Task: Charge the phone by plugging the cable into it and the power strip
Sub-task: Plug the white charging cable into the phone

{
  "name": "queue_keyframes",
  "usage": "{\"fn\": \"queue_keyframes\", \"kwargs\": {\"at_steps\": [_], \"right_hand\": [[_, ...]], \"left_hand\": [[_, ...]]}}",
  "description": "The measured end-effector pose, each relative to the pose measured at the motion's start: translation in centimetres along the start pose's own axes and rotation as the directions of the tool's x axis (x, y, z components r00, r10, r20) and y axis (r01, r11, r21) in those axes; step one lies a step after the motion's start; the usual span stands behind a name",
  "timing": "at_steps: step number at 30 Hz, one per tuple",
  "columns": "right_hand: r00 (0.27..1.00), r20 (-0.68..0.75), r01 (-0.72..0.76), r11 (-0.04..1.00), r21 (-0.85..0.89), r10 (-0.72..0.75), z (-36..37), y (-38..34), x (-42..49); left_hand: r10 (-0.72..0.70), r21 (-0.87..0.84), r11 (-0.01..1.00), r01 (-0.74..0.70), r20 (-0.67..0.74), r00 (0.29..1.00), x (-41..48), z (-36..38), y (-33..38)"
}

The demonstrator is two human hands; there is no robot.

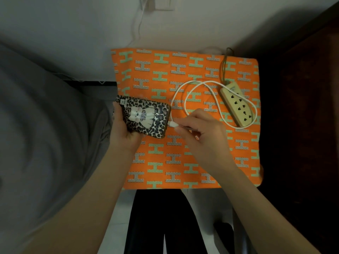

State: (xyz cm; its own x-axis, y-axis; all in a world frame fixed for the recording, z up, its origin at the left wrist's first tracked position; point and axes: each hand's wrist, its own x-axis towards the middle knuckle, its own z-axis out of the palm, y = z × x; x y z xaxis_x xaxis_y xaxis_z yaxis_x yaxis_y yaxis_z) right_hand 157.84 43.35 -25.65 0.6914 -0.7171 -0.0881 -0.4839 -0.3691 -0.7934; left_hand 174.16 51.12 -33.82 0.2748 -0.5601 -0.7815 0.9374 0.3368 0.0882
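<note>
My left hand holds a phone in a leopard-print case with a white cartoon figure, its back facing up, over the left edge of an orange patterned cloth. My right hand pinches the white plug of a white cable right at the phone's right end. I cannot tell whether the plug sits in the port. The cable loops across the cloth and around a beige power strip, which lies at the right with several sockets facing up.
The power strip's own dark cord runs off the far edge of the cloth. A grey bedcover fills the left. Dark furniture stands at the right. A white wall socket with a wire is at the top.
</note>
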Motion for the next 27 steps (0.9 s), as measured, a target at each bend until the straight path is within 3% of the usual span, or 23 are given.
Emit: {"fn": "queue_keyframes", "kwargs": {"at_steps": [5,16,18,20,22,23,25,27], "right_hand": [[0.997,0.067,0.043,0.992,-0.116,-0.035,-0.2,0.3,0.2],[0.995,0.047,0.093,0.990,-0.110,-0.088,0.2,0.4,0.9],[0.995,0.041,0.091,0.990,-0.111,-0.086,0.5,0.5,0.8],[0.995,0.066,0.077,0.993,-0.095,-0.071,0.8,0.8,0.2],[0.996,0.087,0.014,0.998,-0.063,-0.009,0.8,1.6,-1.0],[0.997,0.057,-0.046,0.998,-0.052,0.049,0.8,2.4,-1.7],[0.973,-0.082,-0.221,0.972,-0.079,0.214,0.5,4.3,-2.7],[0.905,-0.180,-0.414,0.896,-0.160,0.386,0.4,6.1,-3.0]], "left_hand": [[0.045,0.067,0.997,-0.048,0.047,0.998,0.0,0.0,0.0],[0.023,-0.022,1.000,-0.022,0.037,0.999,0.1,-0.3,-0.6],[0.012,0.018,1.000,-0.013,0.039,0.999,0.2,-0.2,-0.3],[0.027,0.170,0.985,-0.033,0.033,0.999,0.4,0.5,0.5],[0.085,0.449,0.891,-0.066,-0.023,0.996,0.8,2.1,1.7],[0.143,0.613,0.786,-0.079,-0.056,0.988,1.1,3.1,2.3],[0.289,0.859,0.499,-0.113,-0.042,0.956,2.2,4.6,3.2],[0.328,0.953,0.249,-0.173,0.085,0.941,3.0,5.4,2.9]]}}
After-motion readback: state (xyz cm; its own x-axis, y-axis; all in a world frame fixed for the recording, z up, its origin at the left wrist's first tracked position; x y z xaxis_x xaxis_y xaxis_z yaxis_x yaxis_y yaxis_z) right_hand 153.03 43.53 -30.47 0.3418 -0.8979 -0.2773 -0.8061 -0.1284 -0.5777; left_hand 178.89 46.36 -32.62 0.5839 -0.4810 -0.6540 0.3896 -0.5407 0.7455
